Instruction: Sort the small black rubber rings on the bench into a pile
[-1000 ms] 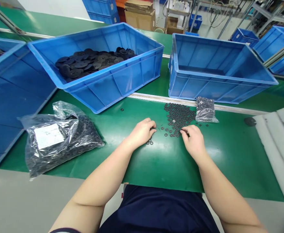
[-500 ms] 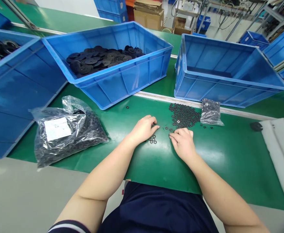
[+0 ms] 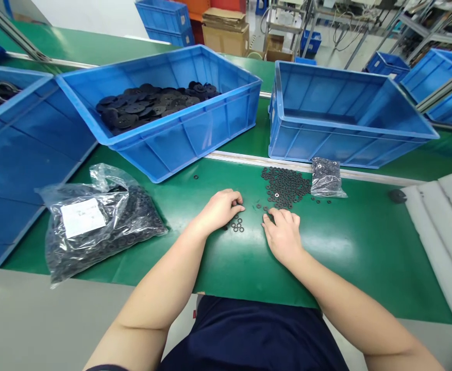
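Note:
Near the middle of the green table (image 3: 326, 257), my left hand (image 3: 222, 208) rests with curled fingers, thumb and index slightly apart, nothing seen between them. Just below its fingertips lie several small black rings (image 3: 237, 226). To the right, my right hand (image 3: 283, 232) is palm down, its thumb and index parted, at the near edge of a spread pile of black rings (image 3: 286, 186). One pale ring (image 3: 277, 195) shows among the dark ones. A small clear bag of rings (image 3: 326, 178) lies beside the pile.
A large clear bag of black parts (image 3: 105, 226) with a white label lies at left. Behind stand a blue bin with black discs (image 3: 179, 129) and another blue bin (image 3: 349, 141). Another bin (image 3: 24, 154) is far left, white foam (image 3: 438, 232) at right.
The view has shifted a little. The thumb and index of my right hand, pinched together before, are now parted. The small group near my left hand shows more rings.

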{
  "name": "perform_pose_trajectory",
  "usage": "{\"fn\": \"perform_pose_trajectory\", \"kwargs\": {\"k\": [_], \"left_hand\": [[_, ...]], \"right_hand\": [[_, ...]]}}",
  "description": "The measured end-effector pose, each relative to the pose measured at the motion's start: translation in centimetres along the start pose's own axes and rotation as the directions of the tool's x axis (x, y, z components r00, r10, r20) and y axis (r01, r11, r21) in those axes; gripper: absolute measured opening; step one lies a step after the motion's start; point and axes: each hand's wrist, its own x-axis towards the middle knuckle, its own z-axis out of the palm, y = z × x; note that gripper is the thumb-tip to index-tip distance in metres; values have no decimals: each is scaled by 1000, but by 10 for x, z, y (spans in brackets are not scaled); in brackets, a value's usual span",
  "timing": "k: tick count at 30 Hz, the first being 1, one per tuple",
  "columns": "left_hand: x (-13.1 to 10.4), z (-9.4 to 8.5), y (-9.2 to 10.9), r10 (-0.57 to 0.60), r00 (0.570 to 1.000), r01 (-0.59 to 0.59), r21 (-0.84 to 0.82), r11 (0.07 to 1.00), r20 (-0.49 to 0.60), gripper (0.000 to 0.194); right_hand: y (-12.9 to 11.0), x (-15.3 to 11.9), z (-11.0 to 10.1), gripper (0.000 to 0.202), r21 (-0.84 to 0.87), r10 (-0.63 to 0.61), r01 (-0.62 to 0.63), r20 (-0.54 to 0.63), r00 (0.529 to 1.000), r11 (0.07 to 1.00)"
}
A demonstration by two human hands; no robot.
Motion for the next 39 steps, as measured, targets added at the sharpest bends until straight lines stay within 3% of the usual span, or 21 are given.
{"fn": "perform_pose_trajectory", "kwargs": {"k": [5,11,13,17,19,28,32,34,37,39], "left_hand": [[1,8,4,3,998,0,49,999,-59,5],[1,6,5,8,996,3,120,993,-92,3],[1,5,6,7,996,5,139,990,-85,4],[0,5,11,-1,997,16,205,979,-74,4],[-1,5,13,-3,997,24,260,965,-81,5],[-2,5,21,-42,997,61,332,941,-64,5],[-3,5,23,-49,997,68,357,931,-61,8],[-3,5,24,-49,997,68,371,926,-61,10],[-3,7,23,-41,996,65,371,926,-73,13],[-2,8,21,-29,996,58,351,935,-87,15]], "right_hand": [[17,14,12,17,89,137,-133,-41,990,987],[55,11,10,21,238,340,-304,-127,932,922],[77,2,6,26,240,428,-386,-155,890,891],[125,-14,1,30,188,626,-598,-186,757,779],[141,-17,2,27,216,656,-622,-157,739,753],[142,-6,9,21,259,610,-569,-116,784,781],[124,-10,-2,20,312,580,-535,-70,811,785],[102,-13,-9,20,396,504,-458,-12,864,796],[64,-15,-14,16,532,269,-289,116,956,796],[48,-12,-12,13,574,123,-192,158,980,796]]}}
